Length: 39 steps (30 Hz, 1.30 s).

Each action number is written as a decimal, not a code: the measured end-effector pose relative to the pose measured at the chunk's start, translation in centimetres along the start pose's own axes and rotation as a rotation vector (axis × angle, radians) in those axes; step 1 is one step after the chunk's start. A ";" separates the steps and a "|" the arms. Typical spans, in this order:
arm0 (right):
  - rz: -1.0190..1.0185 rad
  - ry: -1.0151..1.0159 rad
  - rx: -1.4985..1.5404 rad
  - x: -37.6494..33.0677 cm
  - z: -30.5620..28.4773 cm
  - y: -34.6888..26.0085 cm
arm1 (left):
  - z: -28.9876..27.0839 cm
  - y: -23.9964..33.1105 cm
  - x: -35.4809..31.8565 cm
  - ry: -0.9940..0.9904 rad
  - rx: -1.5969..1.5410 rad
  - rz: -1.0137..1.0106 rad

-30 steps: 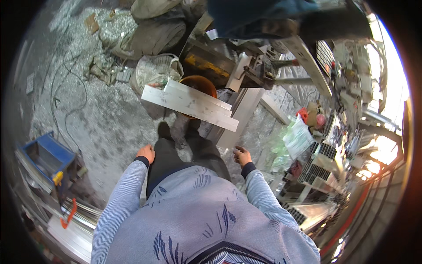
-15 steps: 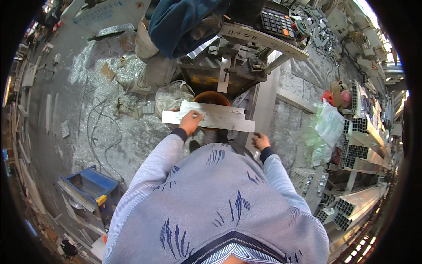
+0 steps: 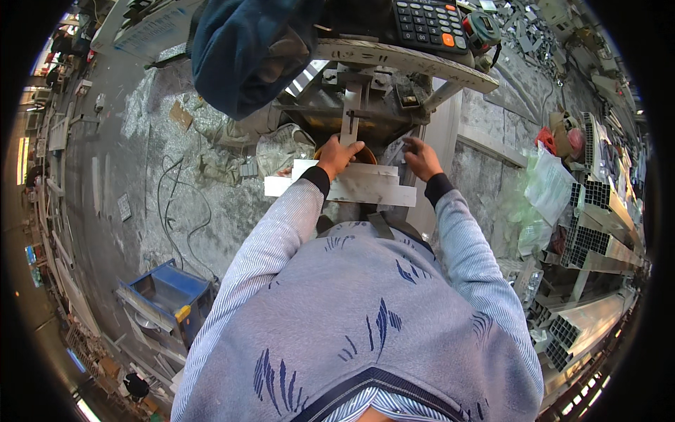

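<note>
My left hand (image 3: pixel 337 157) is closed at the near end of an upright-running flat metal bar (image 3: pixel 350 118), its thumb reaching to the right. The bar extends from a dark metal machine (image 3: pixel 397 116). Just below this hand, two pale flat metal strips (image 3: pixel 373 193) lie across an orange-rimmed bucket (image 3: pixel 368 156), one overlapping the other. My right hand (image 3: pixel 423 162) hovers to the right of the bucket, close to the machine's edge. Its fingers are loosely bent and apart, with nothing visible in them.
A calculator (image 3: pixel 429 27) and a tape measure (image 3: pixel 481 32) rest on the shelf (image 3: pixel 408 60) above the machine, beside dark blue cloth (image 3: pixel 246 56). Stacked metal profiles (image 3: pixel 598 243) line the right. A blue cart (image 3: pixel 169 292) and a cable (image 3: pixel 165 204) are at left.
My left hand has left the pale strips and moved up to the end of the metal bar. My right hand has risen toward the machine. The view has shifted slightly.
</note>
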State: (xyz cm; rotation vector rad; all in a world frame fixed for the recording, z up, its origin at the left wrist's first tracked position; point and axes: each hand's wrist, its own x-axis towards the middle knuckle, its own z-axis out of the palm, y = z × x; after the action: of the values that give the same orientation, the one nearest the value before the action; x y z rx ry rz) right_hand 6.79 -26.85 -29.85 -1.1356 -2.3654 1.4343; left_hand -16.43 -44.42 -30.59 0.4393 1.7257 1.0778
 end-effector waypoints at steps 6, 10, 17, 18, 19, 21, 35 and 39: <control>-0.050 0.071 -0.202 4.4 -2.2 -3.2 | 1.0 1.3 -1.1 0.131 -0.074 0.030; -0.079 0.148 -0.317 6.4 -2.9 -3.7 | 1.0 0.7 -0.5 0.152 -0.048 0.051; 0.050 0.148 -0.480 7.5 -3.4 -4.6 | 1.4 0.9 -0.2 0.123 -0.162 0.029; 0.059 0.144 -0.507 7.6 -3.3 -4.7 | 1.5 1.2 -0.3 0.098 -0.176 0.008; 0.054 0.143 -0.535 7.6 -3.2 -4.7 | 1.4 1.4 -0.4 0.071 -0.205 -0.007; 0.027 0.153 -0.587 7.6 -3.0 -4.6 | 1.2 1.9 -0.5 0.017 -0.240 -0.040; 0.007 0.024 -0.830 7.4 -3.1 -5.4 | 1.2 1.5 0.9 0.007 -0.254 -0.061; 0.018 0.002 -0.870 7.6 -3.1 -5.6 | 1.7 0.5 1.7 0.070 -0.200 0.011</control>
State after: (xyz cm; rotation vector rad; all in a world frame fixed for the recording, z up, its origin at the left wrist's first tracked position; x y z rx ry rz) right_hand -0.02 -21.02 -25.46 -1.2803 -3.0566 0.3396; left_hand -15.72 -42.13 -31.28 0.2888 1.6579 1.2727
